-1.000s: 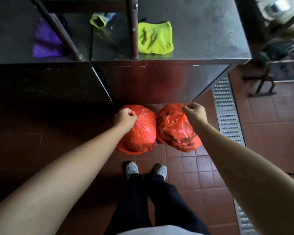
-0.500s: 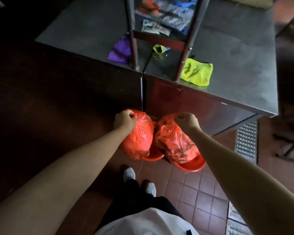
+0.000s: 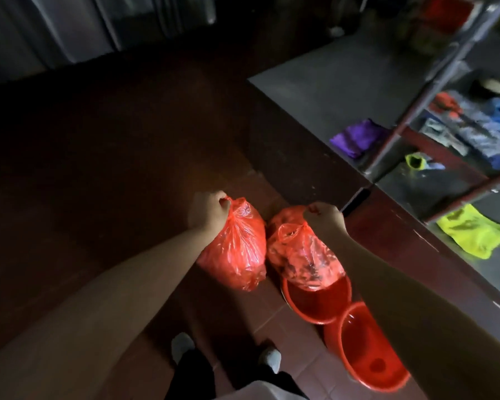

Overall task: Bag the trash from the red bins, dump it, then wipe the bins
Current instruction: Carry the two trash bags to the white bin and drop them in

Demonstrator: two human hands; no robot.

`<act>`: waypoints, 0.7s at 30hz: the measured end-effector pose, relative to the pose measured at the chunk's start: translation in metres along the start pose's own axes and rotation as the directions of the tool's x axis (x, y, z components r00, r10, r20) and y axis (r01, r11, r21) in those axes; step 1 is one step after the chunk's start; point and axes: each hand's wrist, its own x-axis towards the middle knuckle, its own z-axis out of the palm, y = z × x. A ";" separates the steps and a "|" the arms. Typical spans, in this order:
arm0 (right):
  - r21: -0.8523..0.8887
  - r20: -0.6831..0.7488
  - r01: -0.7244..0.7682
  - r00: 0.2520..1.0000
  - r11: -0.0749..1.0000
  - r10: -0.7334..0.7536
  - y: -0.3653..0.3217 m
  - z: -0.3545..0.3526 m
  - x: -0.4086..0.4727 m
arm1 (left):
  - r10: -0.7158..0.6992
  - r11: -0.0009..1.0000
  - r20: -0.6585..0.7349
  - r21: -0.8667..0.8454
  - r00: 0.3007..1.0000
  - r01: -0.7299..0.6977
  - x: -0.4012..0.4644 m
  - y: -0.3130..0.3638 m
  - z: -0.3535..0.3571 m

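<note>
My left hand grips the gathered top of a full red trash bag that hangs clear of the floor. My right hand grips the neck of a second red bag with dark trash showing through; its bottom hangs just above one red bin. A second red bin stands beside it to the lower right, with no bag in it. Both bins stand on the tiled floor next to the steel counter.
On the counter lie a yellow-green cloth, a purple cloth and a small yellow-green item, under a metal shelf frame. My feet stand on the brown tiles. The floor to the left is dark.
Both hands have lifted the bags up out of the bins. The view has swung left, so the counter now lies on the right and both bins show open.
</note>
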 end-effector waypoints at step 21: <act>0.026 0.287 0.424 0.864 0.905 -0.413 -0.458 0.351 -0.011 | -0.431 0.898 -0.250 -0.028 0.867 0.439 0.026 -0.431 -0.296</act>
